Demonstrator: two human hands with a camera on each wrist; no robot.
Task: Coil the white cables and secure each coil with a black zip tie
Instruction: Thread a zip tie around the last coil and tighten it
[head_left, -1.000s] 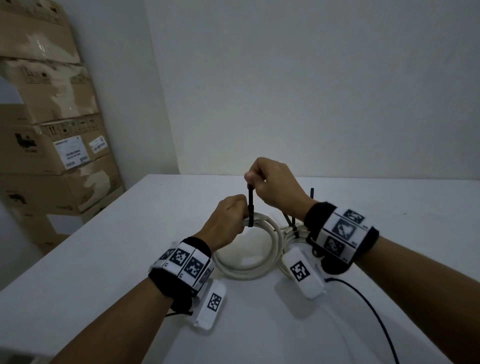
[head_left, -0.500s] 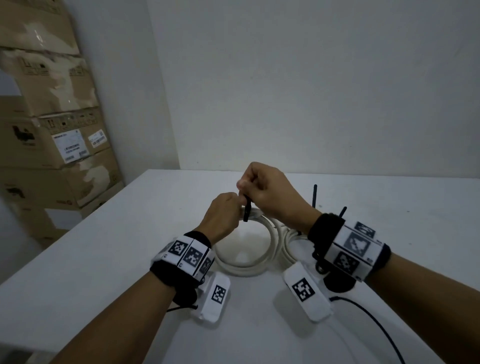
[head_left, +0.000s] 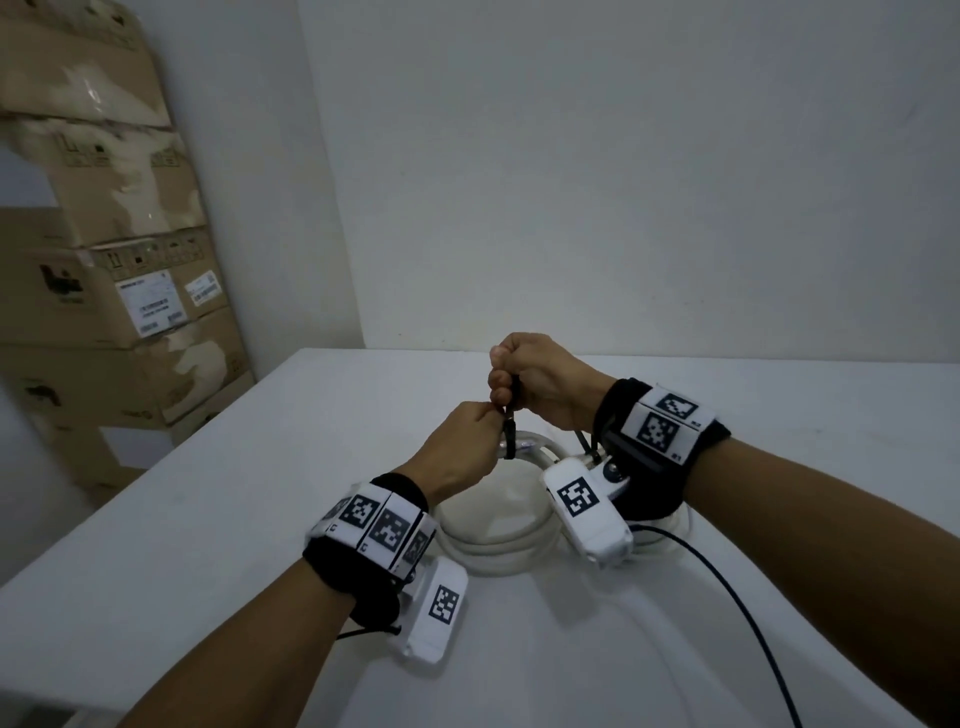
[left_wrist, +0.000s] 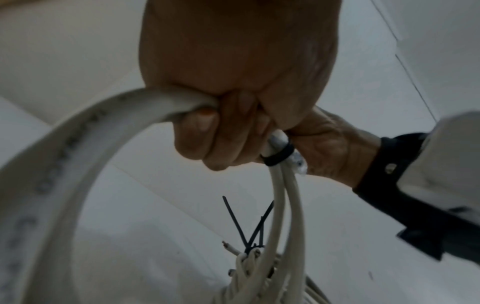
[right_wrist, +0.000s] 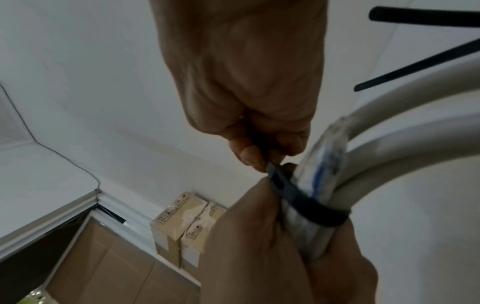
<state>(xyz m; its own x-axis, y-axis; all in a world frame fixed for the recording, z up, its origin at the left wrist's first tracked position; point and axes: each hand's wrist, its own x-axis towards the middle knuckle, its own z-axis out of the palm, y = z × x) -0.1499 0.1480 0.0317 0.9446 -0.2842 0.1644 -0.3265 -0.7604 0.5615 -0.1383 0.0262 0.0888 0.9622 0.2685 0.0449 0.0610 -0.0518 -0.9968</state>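
A white cable coil (head_left: 493, 553) lies on the white table (head_left: 208, 519), its far side lifted. My left hand (head_left: 485, 423) grips that lifted part (left_wrist: 145, 102) of the coil. A black zip tie (head_left: 510, 434) is looped around the bundled strands (right_wrist: 311, 207), just beside my left fingers (left_wrist: 207, 131). My right hand (head_left: 501, 387), directly above the left, pinches the tie's tail (right_wrist: 262, 152) between thumb and fingers. The loop (left_wrist: 279, 154) sits close against the cable; the tie's head is hidden between the hands.
Another white coil bound with black ties (left_wrist: 249, 244) lies behind, under my right wrist, its tie tails (right_wrist: 420, 65) sticking up. A black cord (head_left: 727, 603) trails from the right wrist. Stacked cardboard boxes (head_left: 104, 291) stand left of the table, a wall just beyond it.
My right hand came down to the left hand, then rose above it with the tie's tail. The left hand has kept its hold on the coil.
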